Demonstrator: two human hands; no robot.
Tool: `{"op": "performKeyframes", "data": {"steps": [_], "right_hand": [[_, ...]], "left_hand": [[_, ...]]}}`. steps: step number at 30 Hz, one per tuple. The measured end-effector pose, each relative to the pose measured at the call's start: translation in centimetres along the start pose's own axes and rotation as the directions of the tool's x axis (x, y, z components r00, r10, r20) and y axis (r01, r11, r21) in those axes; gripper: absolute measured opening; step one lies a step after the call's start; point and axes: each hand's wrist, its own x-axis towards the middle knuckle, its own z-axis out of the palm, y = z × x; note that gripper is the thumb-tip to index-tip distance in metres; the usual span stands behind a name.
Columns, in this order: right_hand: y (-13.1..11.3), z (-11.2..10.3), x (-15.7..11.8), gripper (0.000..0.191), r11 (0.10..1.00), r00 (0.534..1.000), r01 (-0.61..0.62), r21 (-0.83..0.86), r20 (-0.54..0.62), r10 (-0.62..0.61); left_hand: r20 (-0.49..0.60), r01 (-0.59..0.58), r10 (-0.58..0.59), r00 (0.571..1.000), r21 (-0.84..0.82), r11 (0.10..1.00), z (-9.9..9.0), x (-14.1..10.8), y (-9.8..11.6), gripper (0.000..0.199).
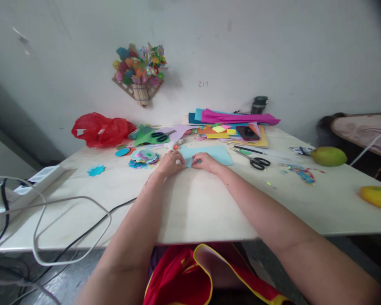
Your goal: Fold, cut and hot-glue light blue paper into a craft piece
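A light blue sheet of paper (218, 155) lies on the table in front of me. At its near left part, my left hand (171, 163) has its fingers curled onto the paper's edge. Close by on the right, my right hand (207, 163) pinches the same edge, a small gap between the two hands. What the fingertips press is partly hidden. Left of my left hand sits a pile of flower-shaped paper cutouts (143, 158). Black-handled scissors (259, 163) rest right of the sheet, beside a dark pen (250, 149).
A second pair of scissors (161, 136) lies on coloured paper at the back, near a red plastic bag (103, 129). Coloured sheets (238, 117) and a phone (247, 133) are at the back right. Mangoes (329, 156), paper scraps (302, 173), a power strip (47, 174) and loose cables (92, 198) flank the workspace.
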Motion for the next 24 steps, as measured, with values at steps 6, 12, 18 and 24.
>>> {"op": "performKeyframes", "data": {"steps": [6, 12, 18, 24], "right_hand": [[-0.16, -0.03, -0.08, 0.010, 1.000, 1.000, -0.006, -0.017, 0.013, 0.006], [-0.24, 0.02, -0.11, 0.012, 1.000, 1.000, -0.005, -0.001, 0.009, 0.005], [-0.36, -0.09, -0.15, 0.014, 0.999, 0.999, -0.042, 0.013, 0.014, 0.042], [-0.21, -0.01, -0.11, 0.012, 0.999, 1.000, -0.022, 0.046, 0.000, 0.022]], "left_hand": [[-0.008, -0.007, 0.006, 1.000, -0.050, 0.999, 0.28, 0.07, -0.14, 0.003], [0.012, 0.006, -0.005, 1.000, -0.064, 0.998, 0.12, 0.18, 0.23, 0.004], [0.027, -0.003, 0.004, 1.000, -0.050, 0.999, 0.12, 0.07, 0.29, 0.007], [0.011, 0.003, -0.002, 1.000, -0.038, 0.999, 0.47, 0.08, 0.18, 0.008]]}}
